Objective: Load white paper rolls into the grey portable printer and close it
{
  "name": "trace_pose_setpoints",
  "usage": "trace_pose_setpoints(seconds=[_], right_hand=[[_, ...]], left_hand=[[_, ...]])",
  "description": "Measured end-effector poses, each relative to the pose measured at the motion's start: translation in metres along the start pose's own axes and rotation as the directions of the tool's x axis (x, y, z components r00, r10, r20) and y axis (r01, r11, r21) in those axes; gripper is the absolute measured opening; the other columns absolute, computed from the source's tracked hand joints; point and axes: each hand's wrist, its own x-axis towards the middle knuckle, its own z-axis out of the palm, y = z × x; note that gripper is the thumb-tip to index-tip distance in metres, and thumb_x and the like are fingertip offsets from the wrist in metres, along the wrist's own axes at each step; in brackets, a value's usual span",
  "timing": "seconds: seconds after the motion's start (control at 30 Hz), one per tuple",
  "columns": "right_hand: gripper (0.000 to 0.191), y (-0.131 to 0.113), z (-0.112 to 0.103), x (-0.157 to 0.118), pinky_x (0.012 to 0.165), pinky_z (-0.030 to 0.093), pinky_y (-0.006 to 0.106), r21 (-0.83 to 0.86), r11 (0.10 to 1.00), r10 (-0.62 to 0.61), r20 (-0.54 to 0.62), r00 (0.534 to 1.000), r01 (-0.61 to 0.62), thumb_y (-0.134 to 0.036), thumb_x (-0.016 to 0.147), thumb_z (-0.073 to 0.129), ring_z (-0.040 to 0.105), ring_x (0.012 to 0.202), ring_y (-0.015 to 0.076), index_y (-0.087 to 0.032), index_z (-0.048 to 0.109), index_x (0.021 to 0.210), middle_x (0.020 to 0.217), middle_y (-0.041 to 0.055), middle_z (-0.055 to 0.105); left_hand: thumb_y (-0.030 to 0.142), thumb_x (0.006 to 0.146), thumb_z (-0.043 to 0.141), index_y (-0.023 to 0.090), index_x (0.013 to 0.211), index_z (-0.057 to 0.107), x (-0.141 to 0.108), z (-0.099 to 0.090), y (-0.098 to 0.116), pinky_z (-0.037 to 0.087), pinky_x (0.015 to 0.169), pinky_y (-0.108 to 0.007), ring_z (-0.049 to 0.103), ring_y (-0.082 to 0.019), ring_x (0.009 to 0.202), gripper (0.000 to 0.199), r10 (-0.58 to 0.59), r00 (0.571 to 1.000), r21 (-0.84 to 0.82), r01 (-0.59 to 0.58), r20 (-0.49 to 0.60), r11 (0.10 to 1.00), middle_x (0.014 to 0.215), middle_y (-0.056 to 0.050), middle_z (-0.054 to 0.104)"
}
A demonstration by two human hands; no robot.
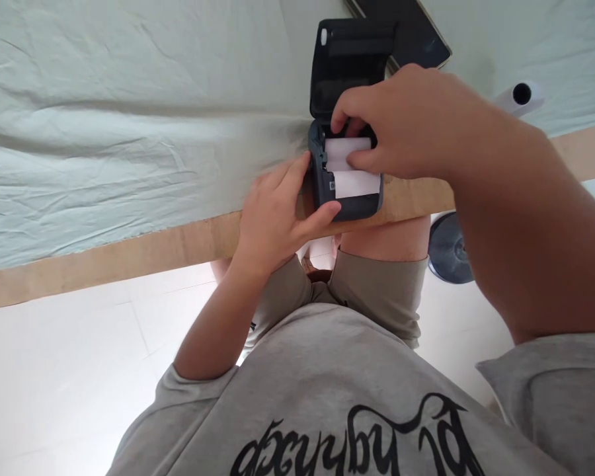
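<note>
A small dark receipt printer (pixel 350 210) lies at the table edge with its lid (pixel 327 89) hinged up and back. Inside its compartment sits a white paper roll (pixel 334 154), and a strip of its paper hangs over the front part. My right hand (pixel 396 125) reaches in from the right, thumb on the roll and index finger bent behind it; its other fingers are partly hidden. Against the printer's left side, my left hand (pixel 282 211) steadies it, fingertips at the side and thumb along the front edge.
Behind the printer lies a dark flat device (pixel 416 30), partly covered by the raised lid. Another white paper roll (pixel 520 96) is beyond my right forearm. Pale green cloth (pixel 129 119) covers the wooden table (pixel 178 251). A round dark base (pixel 449 251) stands on the floor.
</note>
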Motion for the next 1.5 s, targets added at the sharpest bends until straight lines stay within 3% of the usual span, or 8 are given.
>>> trace_pose_setpoints(seconds=[0.2,0.37,0.47,0.63,0.8,1.27,1.4,1.5], right_hand=[[0.046,0.027,0.007,-0.022,0.071,0.047,0.029,0.489,0.851,-0.103,-0.201,0.974,0.191,-0.016,0.068,0.067,0.059,0.078,0.0113,-0.025,0.068,0.113,0.101,-0.0018,0.071],[0.030,0.052,0.029,-0.031,0.043,0.015,0.027,0.952,0.243,0.456,-0.283,0.844,0.187,-0.030,0.076,0.046,0.030,0.047,0.0067,-0.024,0.056,0.104,0.085,0.0009,0.061],[0.039,0.073,0.048,-0.023,0.046,0.023,0.031,0.984,0.151,0.602,-0.164,0.782,0.090,-0.028,0.082,0.029,0.034,0.050,0.0084,-0.024,0.055,0.111,0.093,0.0069,0.061],[0.024,0.090,0.079,-0.018,0.051,0.036,0.031,0.914,0.393,0.633,-0.347,0.692,0.099,-0.033,0.071,0.061,0.042,0.056,0.0105,-0.027,0.046,0.089,0.075,-0.0010,0.050],[0.035,0.078,0.080,-0.031,0.071,0.044,0.039,0.597,0.800,0.431,-0.505,0.747,-0.059,-0.041,0.078,0.072,0.042,0.065,0.0136,-0.026,0.041,0.069,0.064,-0.0017,0.045],[0.064,0.076,0.089,-0.035,0.094,0.052,0.044,0.514,0.851,0.413,-0.530,0.741,-0.107,-0.031,0.076,0.080,0.069,0.101,0.0251,-0.027,0.052,0.134,0.113,0.0073,0.074],[0.039,0.115,0.093,-0.049,0.099,0.050,0.050,0.192,0.977,0.135,-0.892,0.431,0.091,-0.041,0.087,0.067,0.067,0.114,0.0298,-0.025,0.061,0.122,0.118,0.0106,0.070],[0.041,0.165,0.094,-0.048,0.103,0.045,0.058,0.039,0.999,0.037,-0.935,0.353,-0.002,-0.052,0.084,0.067,0.064,0.110,0.0329,-0.025,0.061,0.115,0.109,0.0089,0.062]], left_hand=[[0.079,0.101,0.003,0.026,0.157,0.046,-0.003,-0.001,-0.001,0.047,0.117,-0.046,0.061,-0.029,0.140,0.088,0.050,0.997,-0.085,-0.054,-0.052,0.995,0.150,-0.013,0.064],[0.080,0.099,0.000,0.024,0.156,0.048,-0.004,-0.002,-0.001,0.049,0.114,-0.049,0.061,-0.029,0.140,0.093,0.031,0.999,-0.069,-0.034,-0.043,0.997,0.150,-0.012,0.064],[0.080,0.098,-0.002,0.026,0.156,0.049,-0.005,-0.003,0.001,0.047,0.116,-0.046,0.061,-0.028,0.140,0.094,0.018,0.999,-0.066,-0.020,-0.030,0.998,0.150,-0.011,0.064],[0.080,0.099,0.000,0.033,0.156,0.049,-0.004,-0.002,0.000,0.047,0.116,-0.047,0.060,-0.028,0.140,0.089,0.011,0.999,-0.058,-0.014,-0.038,0.998,0.150,-0.008,0.064],[0.078,0.102,0.002,0.025,0.152,0.053,-0.004,0.000,-0.001,0.048,0.113,-0.043,0.063,-0.027,0.136,0.089,0.050,0.996,-0.053,-0.054,-0.072,0.997,0.146,-0.011,0.067],[0.077,0.102,0.003,0.026,0.152,0.053,-0.003,0.002,-0.003,0.049,0.114,-0.041,0.063,-0.026,0.136,0.087,0.046,0.996,-0.032,-0.049,-0.077,0.998,0.146,-0.011,0.067],[0.077,0.102,0.002,0.024,0.150,0.054,-0.002,0.001,-0.002,0.049,0.114,-0.042,0.063,-0.027,0.136,0.089,0.048,0.996,-0.024,-0.049,-0.077,0.998,0.144,-0.012,0.067],[0.077,0.102,0.003,0.028,0.150,0.054,-0.002,-0.001,-0.001,0.048,0.113,-0.042,0.063,-0.028,0.135,0.086,0.049,0.997,-0.029,-0.051,-0.052,0.998,0.145,-0.011,0.067]])
